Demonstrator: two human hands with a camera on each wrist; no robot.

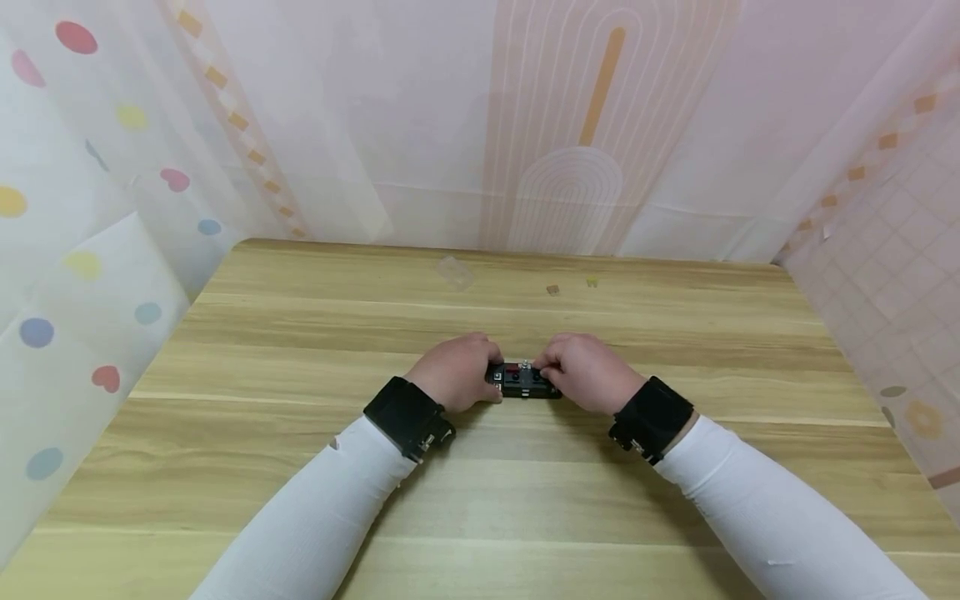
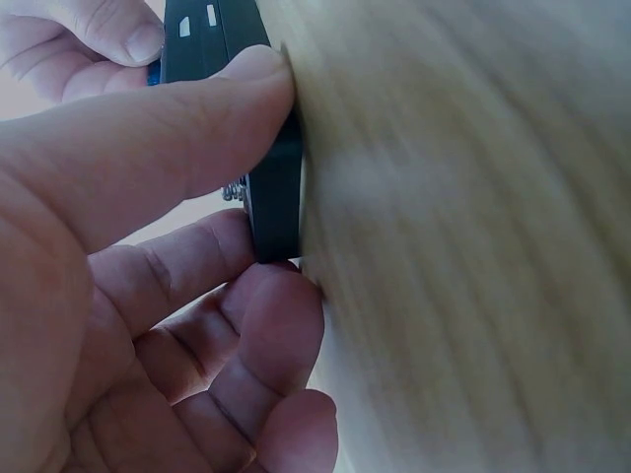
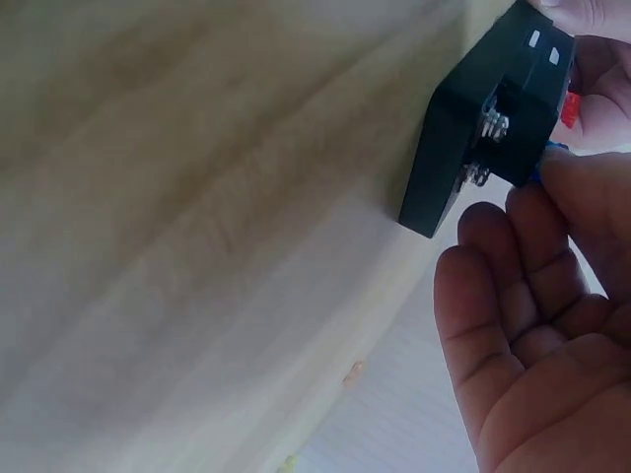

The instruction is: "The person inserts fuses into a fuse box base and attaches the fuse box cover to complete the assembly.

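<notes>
With the left hand (image 1: 455, 372) clamping the black block (image 1: 522, 380) at centre frame, the right hand's (image 1: 585, 372) fingertips pinching it should work gently.

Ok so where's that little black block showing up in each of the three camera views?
Head: the black block lies at centre on the wooden table, between the left hand and the right hand.
Left wrist: block at top centre, under the thumb.
Right wrist: block at upper right, by the fingers.
Shared landmark: the table's wood grain.
</notes>
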